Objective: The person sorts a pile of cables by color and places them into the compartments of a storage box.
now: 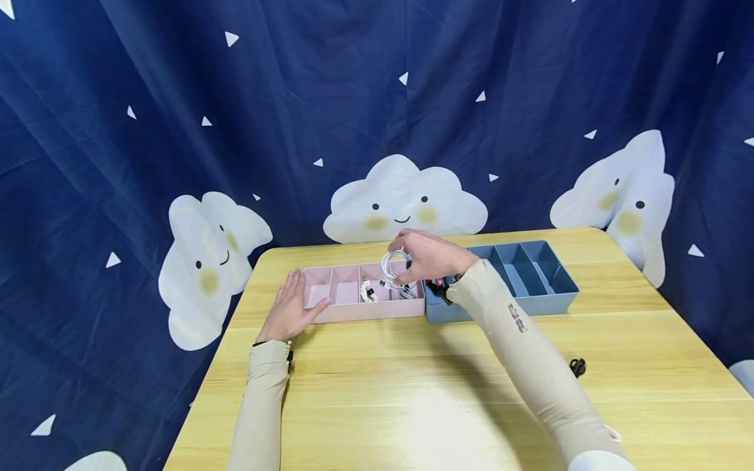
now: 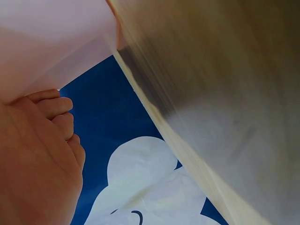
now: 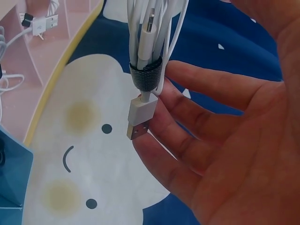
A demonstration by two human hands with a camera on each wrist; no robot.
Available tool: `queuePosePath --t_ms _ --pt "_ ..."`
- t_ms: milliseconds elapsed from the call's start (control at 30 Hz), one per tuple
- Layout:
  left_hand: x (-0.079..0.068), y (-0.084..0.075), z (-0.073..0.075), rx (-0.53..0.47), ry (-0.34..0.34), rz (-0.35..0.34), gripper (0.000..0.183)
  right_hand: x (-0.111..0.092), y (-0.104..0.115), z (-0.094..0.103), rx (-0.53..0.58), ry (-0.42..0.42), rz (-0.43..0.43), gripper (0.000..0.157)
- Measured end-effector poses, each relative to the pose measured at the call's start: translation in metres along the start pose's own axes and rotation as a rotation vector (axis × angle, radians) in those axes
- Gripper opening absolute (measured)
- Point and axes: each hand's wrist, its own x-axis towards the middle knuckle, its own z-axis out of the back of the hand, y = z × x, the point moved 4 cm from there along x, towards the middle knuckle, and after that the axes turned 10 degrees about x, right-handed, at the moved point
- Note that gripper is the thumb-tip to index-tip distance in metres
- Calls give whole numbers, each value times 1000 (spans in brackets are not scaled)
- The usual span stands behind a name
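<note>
A pink divided box [image 1: 353,313] stands on the table. My left hand [image 1: 287,313] rests against its left end, fingers along the side and thumb over the front rim. In the left wrist view those fingers [image 2: 61,110] lie against the pink wall. My right hand [image 1: 434,254] holds a coiled white USB cable [image 3: 146,51] by its fingertips above the box's right end. A dark band wraps the cable, with the USB plug hanging below it. One pink compartment holds a white cable [image 1: 368,292]; another cable [image 1: 406,293] lies in the rightmost one.
A blue divided box [image 1: 544,303] adjoins the pink one on the right; dark and red items [image 1: 438,283] show at its left end, partly behind the right wrist. A small black coil [image 1: 578,367] lies on the table [image 1: 353,392] at right. A patterned blue curtain [image 1: 353,85] hangs behind.
</note>
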Motion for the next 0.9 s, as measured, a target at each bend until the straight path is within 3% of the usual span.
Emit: queuePosePath --t_ms 900 --pt "-1 -3 3 3 10 4 111 33 4 -25 -13 11 9 67"
